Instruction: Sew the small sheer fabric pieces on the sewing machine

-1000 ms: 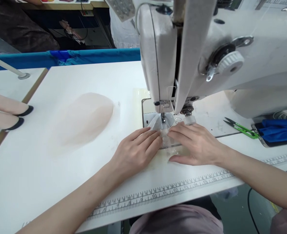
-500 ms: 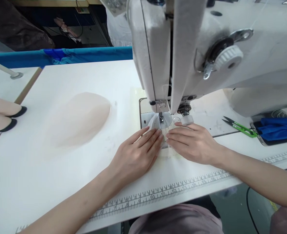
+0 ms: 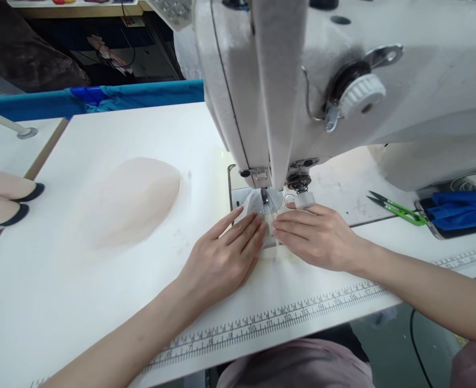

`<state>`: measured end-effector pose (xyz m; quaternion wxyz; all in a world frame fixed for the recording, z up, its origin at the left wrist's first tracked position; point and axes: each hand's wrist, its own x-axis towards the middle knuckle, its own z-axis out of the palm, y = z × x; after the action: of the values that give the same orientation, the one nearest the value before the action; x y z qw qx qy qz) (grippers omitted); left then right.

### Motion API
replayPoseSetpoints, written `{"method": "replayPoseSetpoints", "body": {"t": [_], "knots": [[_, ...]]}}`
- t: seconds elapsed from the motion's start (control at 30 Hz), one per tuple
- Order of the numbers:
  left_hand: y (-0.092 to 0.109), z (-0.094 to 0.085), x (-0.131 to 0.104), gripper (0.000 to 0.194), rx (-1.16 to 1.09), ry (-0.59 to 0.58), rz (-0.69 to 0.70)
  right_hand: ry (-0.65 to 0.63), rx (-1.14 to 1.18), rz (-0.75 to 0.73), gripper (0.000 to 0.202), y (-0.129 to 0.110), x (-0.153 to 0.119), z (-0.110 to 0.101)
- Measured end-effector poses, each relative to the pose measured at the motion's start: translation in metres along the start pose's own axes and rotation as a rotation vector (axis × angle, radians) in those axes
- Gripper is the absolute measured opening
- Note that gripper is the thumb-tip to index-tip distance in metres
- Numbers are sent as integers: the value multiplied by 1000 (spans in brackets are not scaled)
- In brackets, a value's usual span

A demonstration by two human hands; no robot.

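Observation:
A white sewing machine (image 3: 242, 97) stands over the white table, its presser foot (image 3: 265, 196) down near a piece of thin sheer fabric (image 3: 254, 202). My left hand (image 3: 225, 256) lies flat on the fabric just left of and below the foot, fingers stretched out. My right hand (image 3: 319, 234) rests on the right side of the foot, fingers extended, tips near the sheer material. Both hands are open and pressed down. How far the fabric runs under the fingers is hidden.
Green thread snips (image 3: 399, 210) lie at the right beside a phone (image 3: 432, 221) with blue cloth (image 3: 464, 210) on it. A ruler strip (image 3: 262, 326) runs along the front edge. Beige pieces with black ends (image 3: 7, 183) lie at the far left.
The view has shifted slightly, so the machine head appears further left. Both hands keep nearly the same pose beside the foot.

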<state>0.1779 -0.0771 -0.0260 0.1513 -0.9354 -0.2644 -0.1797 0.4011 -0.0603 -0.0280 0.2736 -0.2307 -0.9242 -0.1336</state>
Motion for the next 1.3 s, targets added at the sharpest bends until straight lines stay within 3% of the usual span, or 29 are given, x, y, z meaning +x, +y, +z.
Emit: {"method": "replayPoseSetpoints", "body": {"t": [0.3,0.57,0.77,0.83,1.0,1.17,1.3], "knots": [[-7,6,4,34,-52,3,-63,8,-25,28,20,5,0,5],[-5,3,1,31,-21,19,-26,13,0,8,17,3,-1,5],[-6,1,4,24,-213,78,-208,97,237,242,15,6,2,1],[-6,1,5,23,-232,91,-244,96,261,260,15,7,2,0],[-6,1,3,22,-148,80,-139,-16,88,87,17,3,3,-3],[-2,1,0,36,-66,47,-55,-8,53,67,18,2,3,-5],[-3,6,5,37,-172,46,-224,99,193,175,13,5,5,-3]]}}
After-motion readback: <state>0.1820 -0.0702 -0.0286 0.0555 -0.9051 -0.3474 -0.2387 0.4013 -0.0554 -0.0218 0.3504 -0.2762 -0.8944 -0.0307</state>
